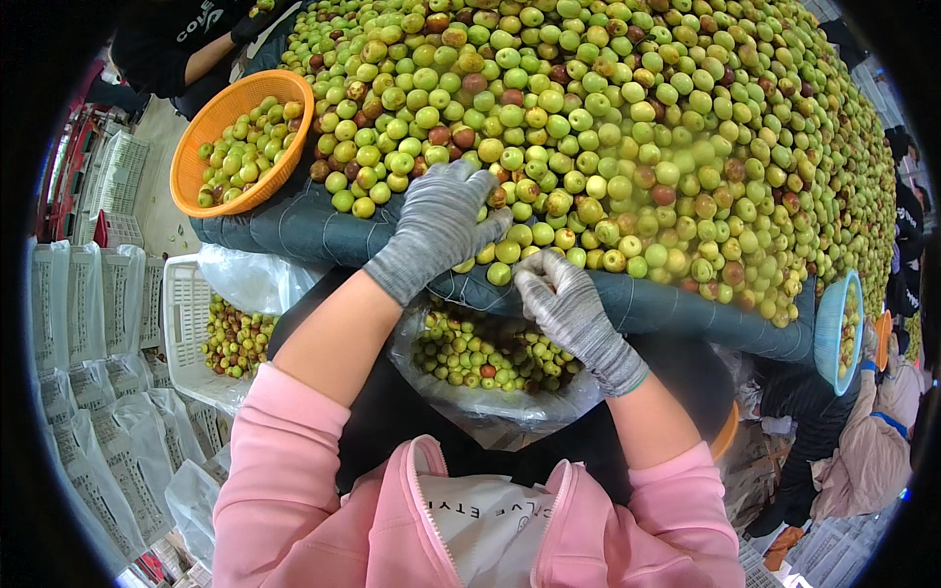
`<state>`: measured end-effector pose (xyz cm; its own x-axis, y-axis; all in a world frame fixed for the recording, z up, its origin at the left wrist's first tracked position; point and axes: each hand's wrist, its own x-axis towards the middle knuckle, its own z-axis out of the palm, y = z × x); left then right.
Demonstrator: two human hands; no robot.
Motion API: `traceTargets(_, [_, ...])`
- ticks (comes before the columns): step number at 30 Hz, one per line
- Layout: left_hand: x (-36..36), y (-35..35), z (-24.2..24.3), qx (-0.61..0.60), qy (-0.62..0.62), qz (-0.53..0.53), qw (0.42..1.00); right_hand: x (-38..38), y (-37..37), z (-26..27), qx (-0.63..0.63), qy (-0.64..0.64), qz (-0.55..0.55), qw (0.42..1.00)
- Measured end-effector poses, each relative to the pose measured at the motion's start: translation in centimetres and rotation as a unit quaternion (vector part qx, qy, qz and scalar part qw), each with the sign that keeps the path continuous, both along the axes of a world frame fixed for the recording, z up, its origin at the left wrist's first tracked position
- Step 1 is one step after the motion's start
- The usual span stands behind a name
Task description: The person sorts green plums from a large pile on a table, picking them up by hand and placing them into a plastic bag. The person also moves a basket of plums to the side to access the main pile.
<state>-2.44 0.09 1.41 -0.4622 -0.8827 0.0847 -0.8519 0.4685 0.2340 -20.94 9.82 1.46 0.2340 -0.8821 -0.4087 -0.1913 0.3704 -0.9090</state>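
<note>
A big heap of green and reddish-brown jujubes [559,140] lies in front of me. My left hand [445,217], in a grey knit glove, rests on the heap's near edge with thumb and fingers apart. By the dark padded rim [662,309] is my right hand [566,305], gloved the same way, its fingers curled. A small brownish spot shows between those fingers, too covered to tell whether it is a fruit. Below both hands, between my legs, a plastic-lined container [500,415] holds more jujubes [470,356], partly in shadow.
On the rim at left sits an orange basket [184,176] of jujubes. A white crate [184,323] with browner fruit stands below it. Stacked crates [95,441] line the left. At right are a blue basket [823,331] and other people. Another person's arm [209,59] is upper left.
</note>
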Motion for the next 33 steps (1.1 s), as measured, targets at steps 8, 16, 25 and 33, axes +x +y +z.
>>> traceTargets(8, [-2.2,-3.1,0.2,0.193,-0.017,-0.019,0.981,0.3,0.2,0.0,-0.021,0.038,0.119,0.992])
traceTargets(16, [-6.1,-1.2,1.3,0.221,0.06,-0.071,0.971,-0.6,0.8,0.0,-0.102,0.097,0.251,0.958])
traceTargets(25, [-7.6,-0.6,-2.2,-0.086,-0.014,-0.089,0.992,-1.0,0.9,-0.6,-0.135,0.063,0.238,0.96])
traceTargets(33, [-3.4,1.7,0.7,-0.036,0.086,-0.145,0.985,-0.5,0.6,0.0,0.11,-0.292,-0.217,0.925])
